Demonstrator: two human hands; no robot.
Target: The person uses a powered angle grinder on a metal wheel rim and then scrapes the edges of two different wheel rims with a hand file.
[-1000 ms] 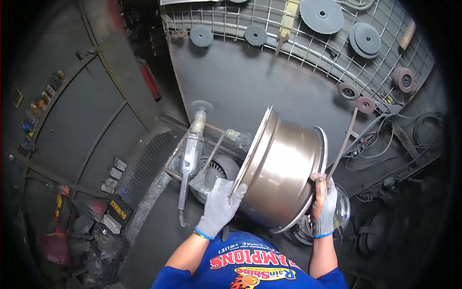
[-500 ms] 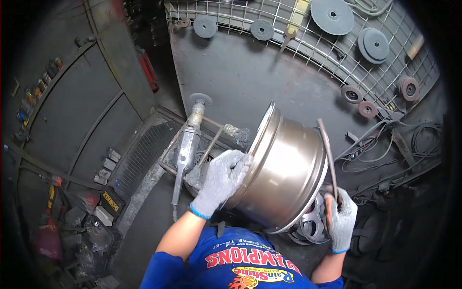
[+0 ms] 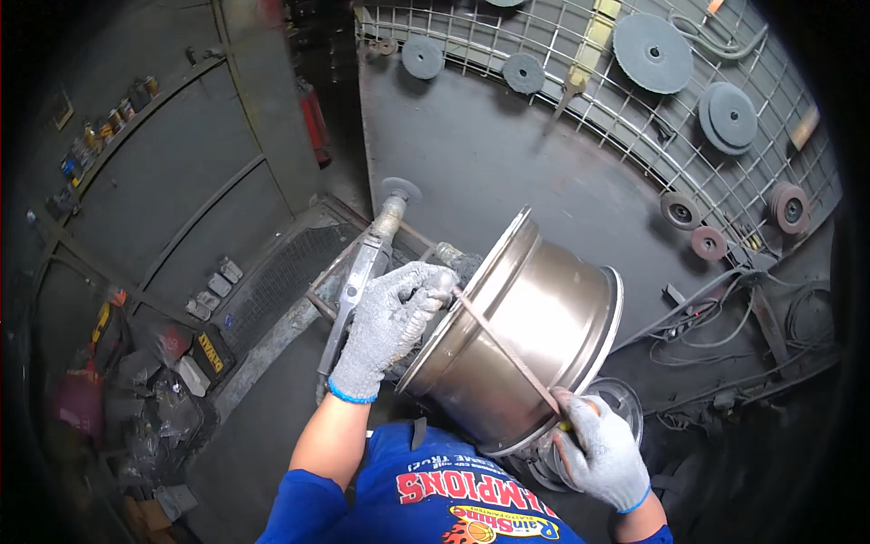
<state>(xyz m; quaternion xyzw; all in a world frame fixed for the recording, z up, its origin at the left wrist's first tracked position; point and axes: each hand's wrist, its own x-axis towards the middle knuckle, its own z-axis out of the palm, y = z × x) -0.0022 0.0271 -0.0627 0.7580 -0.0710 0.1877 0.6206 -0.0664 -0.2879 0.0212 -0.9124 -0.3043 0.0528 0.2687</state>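
Observation:
A bronze-brown metal wheel rim (image 3: pixel 548 304) lies on its side before me, its pale lips facing left and right. A long thin metal bar, much like a file (image 3: pixel 506 352), slants across the barrel of the rim. My right hand (image 3: pixel 605 453), in a grey glove, is closed round its near end, where a bit of yellow shows. Over the left lip, the curled fingers of my gloved left hand (image 3: pixel 391 319) pinch the bar's far end. A second, silvery wheel (image 3: pixel 625 403) partly shows beneath the rim.
Left of the rim a grey angle grinder (image 3: pixel 362 272) with a disc rests on a metal frame. Abrasive discs (image 3: pixel 652 53) hang on a wire grid (image 3: pixel 580 109) at the back. Cables (image 3: pixel 725 313) hang at right; bags and boxes (image 3: pixel 177 408) crowd the left floor.
The bar has swung from upright beside the right lip to lying across the rim. My right hand has moved left and nearer; my left hand has taken the bar's far end. The view has shifted.

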